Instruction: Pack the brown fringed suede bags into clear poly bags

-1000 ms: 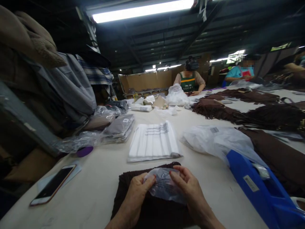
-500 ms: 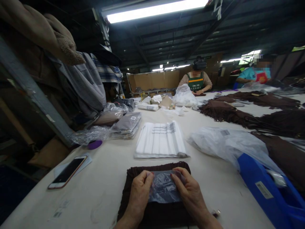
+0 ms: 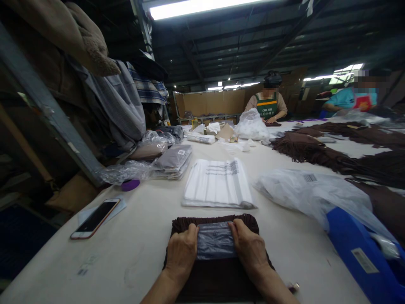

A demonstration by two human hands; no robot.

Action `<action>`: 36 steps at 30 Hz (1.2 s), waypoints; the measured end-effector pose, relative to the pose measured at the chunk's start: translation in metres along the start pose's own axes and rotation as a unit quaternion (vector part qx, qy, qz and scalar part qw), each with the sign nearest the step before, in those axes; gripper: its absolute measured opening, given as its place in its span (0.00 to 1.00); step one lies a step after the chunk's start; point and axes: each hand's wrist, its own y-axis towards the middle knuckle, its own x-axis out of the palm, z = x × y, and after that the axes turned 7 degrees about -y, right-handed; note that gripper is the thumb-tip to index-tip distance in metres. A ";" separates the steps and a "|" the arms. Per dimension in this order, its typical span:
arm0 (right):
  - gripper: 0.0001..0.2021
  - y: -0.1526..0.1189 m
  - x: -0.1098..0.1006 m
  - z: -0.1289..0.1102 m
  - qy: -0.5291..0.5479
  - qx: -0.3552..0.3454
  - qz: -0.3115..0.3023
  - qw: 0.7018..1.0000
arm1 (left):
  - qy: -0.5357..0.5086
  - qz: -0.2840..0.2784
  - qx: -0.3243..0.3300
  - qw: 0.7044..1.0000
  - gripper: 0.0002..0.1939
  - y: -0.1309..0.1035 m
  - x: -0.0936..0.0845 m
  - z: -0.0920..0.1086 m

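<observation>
A folded dark brown textile (image 3: 218, 278) with a gathered or fringed far edge lies on the table right in front of me. Across its upper part is a small clear plastic bag (image 3: 217, 241), crinkled and pulled fairly flat. My left hand (image 3: 182, 249) pinches the bag's left side, and my right hand (image 3: 249, 245) pinches its right side; both rest over the brown textile. Just beyond sits a stack of white plastic bags (image 3: 219, 183) with grey printing.
At left lie a phone (image 3: 95, 218), a purple tape roll (image 3: 130, 185) and packed grey items (image 3: 173, 160). To the right are a bulky clear bag (image 3: 313, 192) and a blue bin (image 3: 351, 253). Brown fringed textiles (image 3: 303, 145) spread farther back. Two people work across the table.
Both hands have moved slightly away from me on the brown textile. The bag between them now looks flatter and more stretched sideways. The view has shifted slightly.
</observation>
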 end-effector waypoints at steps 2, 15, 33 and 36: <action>0.27 -0.001 0.002 -0.001 -0.027 -0.023 0.004 0.999 | 0.032 -0.004 0.028 0.999 0.14 0.001 0.003 -0.002; 0.19 -0.005 0.007 -0.001 -0.090 -0.077 -0.001 0.993 | 0.031 0.119 0.356 0.927 0.19 -0.005 -0.016 0.016; 0.21 -0.007 -0.004 -0.019 -0.007 -0.260 -0.082 0.962 | -0.078 -0.144 0.239 0.957 0.34 -0.006 0.012 0.008; 0.25 -0.020 0.016 -0.015 -0.031 -0.238 -0.097 0.966 | -0.129 -0.180 0.252 0.942 0.38 -0.002 -0.009 0.001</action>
